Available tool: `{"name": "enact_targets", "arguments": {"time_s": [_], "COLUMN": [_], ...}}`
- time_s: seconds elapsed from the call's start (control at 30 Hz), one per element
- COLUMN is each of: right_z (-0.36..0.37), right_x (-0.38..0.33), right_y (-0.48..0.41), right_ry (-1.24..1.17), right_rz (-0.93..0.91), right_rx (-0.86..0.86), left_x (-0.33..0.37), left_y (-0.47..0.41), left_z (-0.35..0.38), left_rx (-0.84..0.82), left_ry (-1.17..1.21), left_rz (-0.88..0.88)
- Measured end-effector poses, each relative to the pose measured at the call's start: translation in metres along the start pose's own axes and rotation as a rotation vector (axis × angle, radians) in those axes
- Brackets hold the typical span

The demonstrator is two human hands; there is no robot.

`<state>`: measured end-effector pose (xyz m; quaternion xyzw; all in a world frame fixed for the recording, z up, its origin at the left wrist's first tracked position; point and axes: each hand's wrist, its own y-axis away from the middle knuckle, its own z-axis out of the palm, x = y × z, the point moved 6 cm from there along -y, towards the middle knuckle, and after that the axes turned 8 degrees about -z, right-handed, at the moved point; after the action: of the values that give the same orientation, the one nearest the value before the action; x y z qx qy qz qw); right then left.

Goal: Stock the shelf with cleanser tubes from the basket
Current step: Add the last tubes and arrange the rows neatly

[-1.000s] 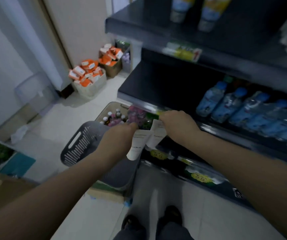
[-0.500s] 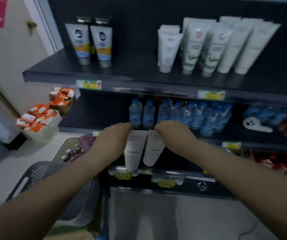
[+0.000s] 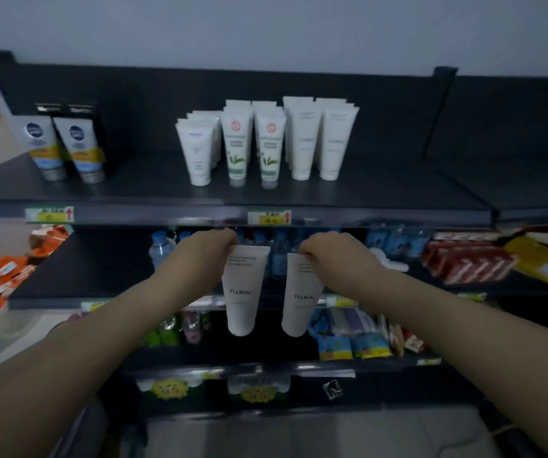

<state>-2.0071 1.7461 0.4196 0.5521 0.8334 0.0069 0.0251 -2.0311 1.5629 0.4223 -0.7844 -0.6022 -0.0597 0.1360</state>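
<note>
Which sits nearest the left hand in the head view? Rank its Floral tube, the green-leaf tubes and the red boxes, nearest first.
1. Floral tube: pinched at its top edge by the left hand, hanging below it.
2. Green-leaf tubes: standing on the top shelf, just above the hand.
3. Red boxes: far right, on the second shelf.
</note>
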Motion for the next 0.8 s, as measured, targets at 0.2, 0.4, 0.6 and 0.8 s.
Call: {"name": "enact_targets", "arguments": {"time_s": [0.2,0.4,0.6,0.8], "right_z": [-0.033,-0.069,-0.113,-0.148], "right_x": [0.045,0.075,0.100,0.123], "right_y": [0.024,0.024,0.008,-0.017], "right_ry": [0.026,0.035,0.024,0.021], "right_rz": [0.051,0.090,0.104,0.125], "right_rx": [0.121,0.213,0.313,0.370], "left_x": [0.053,0.081,0.105,0.119], "left_y": [-0.027,-0.055,-0.097,-0.144], "left_z": [-0.023,-0.049,-0.077,-0.097], "left_rx": [0.027,0.118,0.146,0.215], "left_ry": [0.030,0.010,0.033,0.035], "left_rz": [0.060,0.144,0.205,0.258]}}
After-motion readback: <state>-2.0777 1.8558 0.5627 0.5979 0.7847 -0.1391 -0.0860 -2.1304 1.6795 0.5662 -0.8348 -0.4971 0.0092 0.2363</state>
